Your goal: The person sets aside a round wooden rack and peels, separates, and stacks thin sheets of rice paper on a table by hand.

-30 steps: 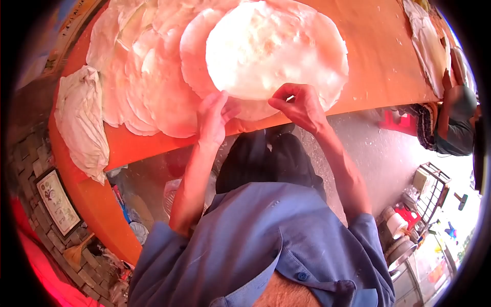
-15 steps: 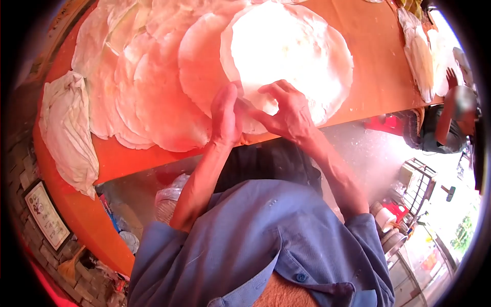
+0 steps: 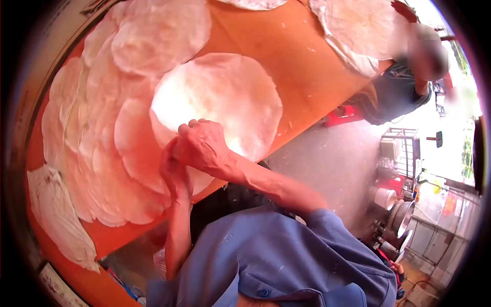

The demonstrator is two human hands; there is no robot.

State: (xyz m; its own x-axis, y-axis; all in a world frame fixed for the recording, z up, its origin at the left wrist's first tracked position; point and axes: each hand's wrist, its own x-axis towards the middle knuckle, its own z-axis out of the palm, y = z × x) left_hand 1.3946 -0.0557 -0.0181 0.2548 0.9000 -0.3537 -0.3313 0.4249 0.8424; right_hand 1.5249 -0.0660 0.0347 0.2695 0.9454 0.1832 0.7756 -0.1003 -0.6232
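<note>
And here the orange table is seen set on a slant, dotted with small pale flecks, with its near edge bordered by a grey floor. Beyond that, the room is flooded with glare at the right, where a metal rack, a white container and some pans are crowded together, and a red plastic object is tucked by the table's side. Now the count: one thin, pale round sheet is spread under the hands, near the table's front edge, and its left side is lapped over a spread of overlapping sheets (too closely layered to be numbered). One more round is laid at the upper left, one pale piece is cut off by the top border, and one large sheet is spread at the far end, where one co-worker is stationed. One white cloth is bunched at the lower left corner. Two hands are brought together over the sheet's lower left part: the right hand is held with its fingers curled inward, the left hand is partly covered by it, and whether anything is pinched between the hidden fingertips cannot be told.
</note>
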